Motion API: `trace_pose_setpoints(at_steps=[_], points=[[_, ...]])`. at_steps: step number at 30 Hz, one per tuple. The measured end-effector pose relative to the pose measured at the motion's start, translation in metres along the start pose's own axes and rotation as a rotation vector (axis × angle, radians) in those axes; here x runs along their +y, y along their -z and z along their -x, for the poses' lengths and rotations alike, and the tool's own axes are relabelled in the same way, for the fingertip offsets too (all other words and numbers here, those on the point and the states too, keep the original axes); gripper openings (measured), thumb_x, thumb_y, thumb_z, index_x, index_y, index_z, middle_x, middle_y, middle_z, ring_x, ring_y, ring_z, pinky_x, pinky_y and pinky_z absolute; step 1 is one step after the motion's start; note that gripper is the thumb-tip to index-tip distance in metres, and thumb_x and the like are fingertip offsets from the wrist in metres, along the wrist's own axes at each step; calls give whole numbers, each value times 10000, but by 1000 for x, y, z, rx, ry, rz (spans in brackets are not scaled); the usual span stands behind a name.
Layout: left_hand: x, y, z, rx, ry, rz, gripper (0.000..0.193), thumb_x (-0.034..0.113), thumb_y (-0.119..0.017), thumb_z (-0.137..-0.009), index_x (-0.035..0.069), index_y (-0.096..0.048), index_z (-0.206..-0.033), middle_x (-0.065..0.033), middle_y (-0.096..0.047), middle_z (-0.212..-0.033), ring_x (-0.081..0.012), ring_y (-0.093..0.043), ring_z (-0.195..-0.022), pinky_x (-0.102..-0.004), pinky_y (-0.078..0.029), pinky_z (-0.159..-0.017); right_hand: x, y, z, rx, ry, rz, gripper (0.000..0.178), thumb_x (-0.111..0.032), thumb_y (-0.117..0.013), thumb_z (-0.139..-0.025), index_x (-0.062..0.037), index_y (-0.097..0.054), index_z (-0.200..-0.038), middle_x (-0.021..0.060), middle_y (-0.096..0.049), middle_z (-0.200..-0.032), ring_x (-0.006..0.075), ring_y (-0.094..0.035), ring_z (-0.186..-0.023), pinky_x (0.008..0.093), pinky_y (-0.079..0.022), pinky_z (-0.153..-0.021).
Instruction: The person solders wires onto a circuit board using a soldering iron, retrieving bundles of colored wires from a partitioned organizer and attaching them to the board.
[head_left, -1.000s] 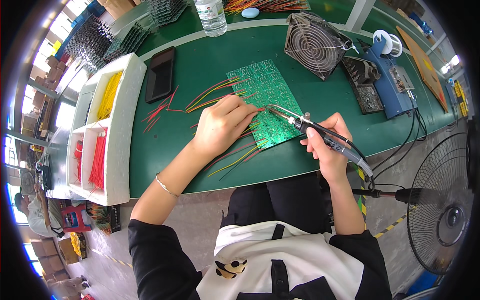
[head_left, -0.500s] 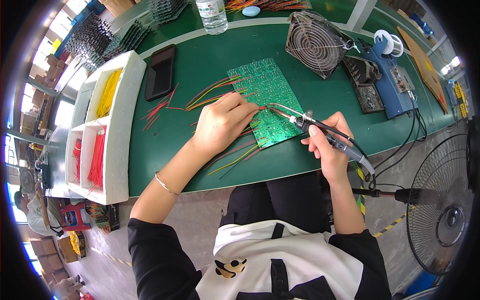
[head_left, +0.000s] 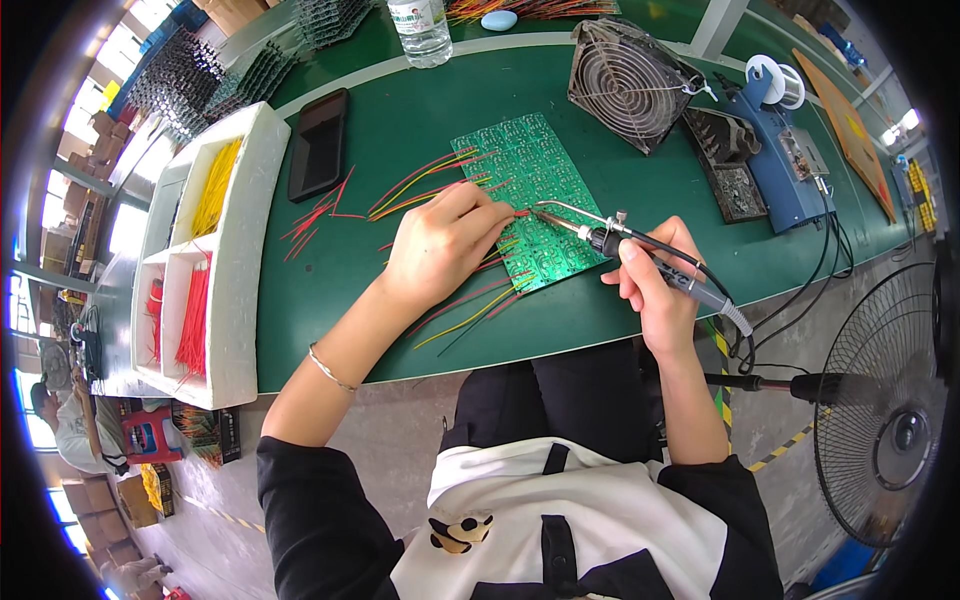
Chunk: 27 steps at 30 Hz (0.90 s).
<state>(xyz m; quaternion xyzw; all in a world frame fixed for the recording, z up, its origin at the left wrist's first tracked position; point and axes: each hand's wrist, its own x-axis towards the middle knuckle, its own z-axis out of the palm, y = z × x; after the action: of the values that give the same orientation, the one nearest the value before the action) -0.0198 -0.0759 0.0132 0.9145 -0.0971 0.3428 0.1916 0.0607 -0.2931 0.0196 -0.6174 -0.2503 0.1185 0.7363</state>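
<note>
A green circuit board (head_left: 525, 170) lies on the green table mat (head_left: 420, 130). My left hand (head_left: 440, 240) rests on the board's left edge and pinches a short red wire (head_left: 520, 212) against it. In my right hand (head_left: 655, 280) I grip a soldering iron (head_left: 640, 250), its metal tip (head_left: 538, 212) touching the board right at the wire end. Several red and yellow wires (head_left: 420, 190) stick out from the board's left side and from under my left hand.
A white foam tray (head_left: 250, 250) with yellow and red wires stands at the left. A black phone (head_left: 317, 143), a grey fan (head_left: 625, 85), a blue soldering station (head_left: 785, 165) with a solder spool, and a water bottle (head_left: 420, 25) surround the board. A floor fan (head_left: 890, 400) stands right.
My left hand has shifted slightly along the board with the wire. The iron's tip has stayed at about the same place near the fingertips.
</note>
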Motion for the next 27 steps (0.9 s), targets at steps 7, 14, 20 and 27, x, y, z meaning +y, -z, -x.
trace_pose_setpoints(at_steps=[7,14,20,27], points=[[0,1,0,-4,3,4,138,18,-688,-715,62,-670,-844,-41,-528,-718,-178,-537,-587,-300,-442,-520,4,6,-1,55,9,-150,194,-98,-596,-851,-46,-420,-789,33,-502,-554,39,-424,-429,250,-518,-537],[0,1,0,15,-2,17,139,23,-692,-713,62,-670,-845,-44,-553,-742,-180,-551,-602,-290,-459,-534,4,5,0,56,22,-111,194,-74,-605,-842,-47,-423,-780,29,-505,-556,38,-439,-433,248,-521,-535],[1,5,-1,14,25,46,129,20,-689,-720,55,-668,-842,-51,-570,-760,-178,-555,-606,-285,-464,-536,4,6,1,55,28,-113,188,-76,-612,-837,-41,-437,-779,34,-521,-574,40,-465,-453,235,-516,-526],[1,4,-1,-20,63,61,124,3,-665,-736,48,-662,-852,-57,-571,-778,-167,-544,-592,-274,-443,-515,0,2,1,10,-31,1,179,-61,-600,-830,-49,-428,-784,19,-493,-574,26,-437,-468,259,-543,-604]])
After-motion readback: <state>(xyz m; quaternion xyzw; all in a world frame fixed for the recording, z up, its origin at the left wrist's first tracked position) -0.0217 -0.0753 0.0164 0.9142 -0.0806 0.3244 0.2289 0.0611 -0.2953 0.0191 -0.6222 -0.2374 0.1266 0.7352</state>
